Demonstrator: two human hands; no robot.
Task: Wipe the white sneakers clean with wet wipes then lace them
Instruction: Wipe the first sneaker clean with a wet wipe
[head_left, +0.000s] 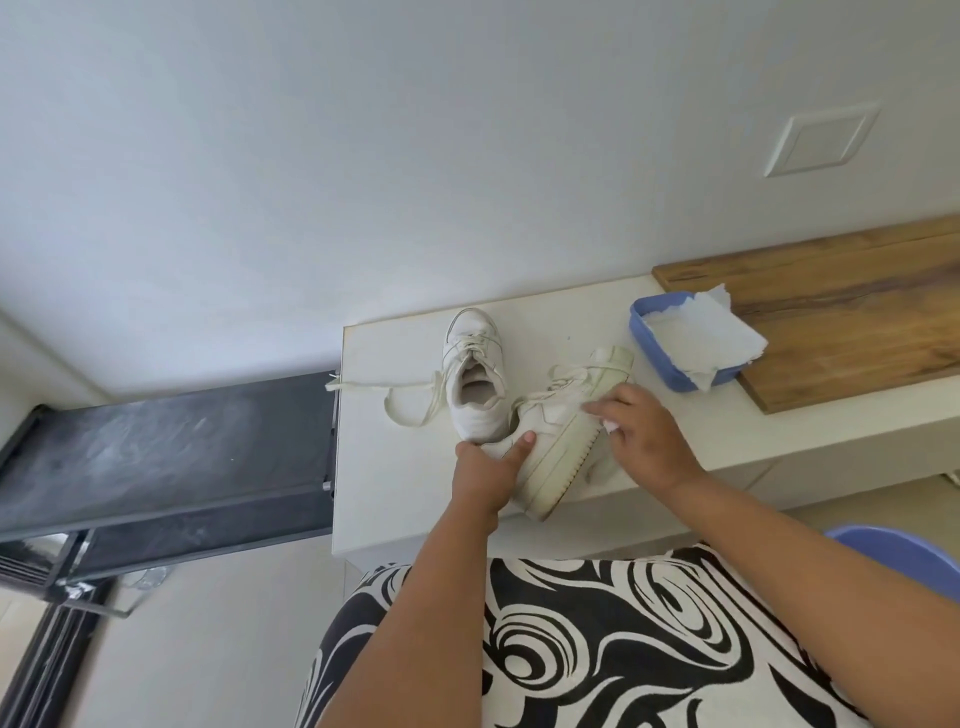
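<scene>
Your left hand (485, 470) is gripping the heel of the near sneaker (558, 441), thumb curled over its collar, tipping it onto its side on the white counter (395, 467). Your right hand (641, 434) is pressing a wipe (609, 425) against the sneaker's side, fingers curled over the wipe. The other sneaker (475, 374) is standing upright just behind, touching the first at the heel, its lace (379, 385) trailing left to the counter's edge. A blue tub (657, 358) holding more wipes is sitting to the right, partly on a wooden board (831, 312).
</scene>
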